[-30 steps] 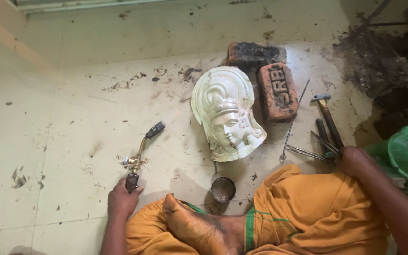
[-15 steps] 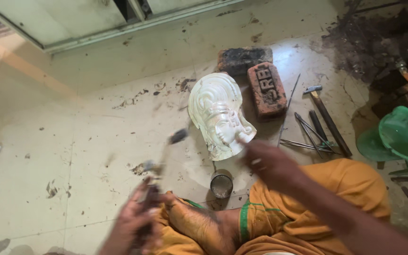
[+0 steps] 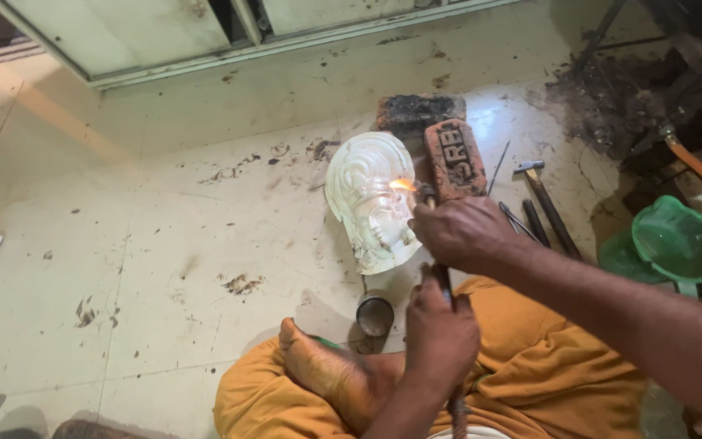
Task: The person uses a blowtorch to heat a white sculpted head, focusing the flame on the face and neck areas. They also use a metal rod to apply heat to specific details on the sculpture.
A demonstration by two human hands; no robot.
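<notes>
The left hand (image 3: pixel 440 333) grips the handle of a torch (image 3: pixel 436 244) at near centre, while the right hand (image 3: pixel 465 234) closes around its shaft farther up. A small flame (image 3: pixel 402 185) burns at the tip, just over the white face-shaped mask (image 3: pixel 371 199) lying on the floor beside 2 bricks (image 3: pixel 448 150); a small metal cup (image 3: pixel 375 315) sits near the bare foot (image 3: pixel 327 370).

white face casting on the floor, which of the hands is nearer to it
Right. The right hand hovers at the white face casting's right edge by the flame; the left hand sits lower, past its bottom end.
</notes>
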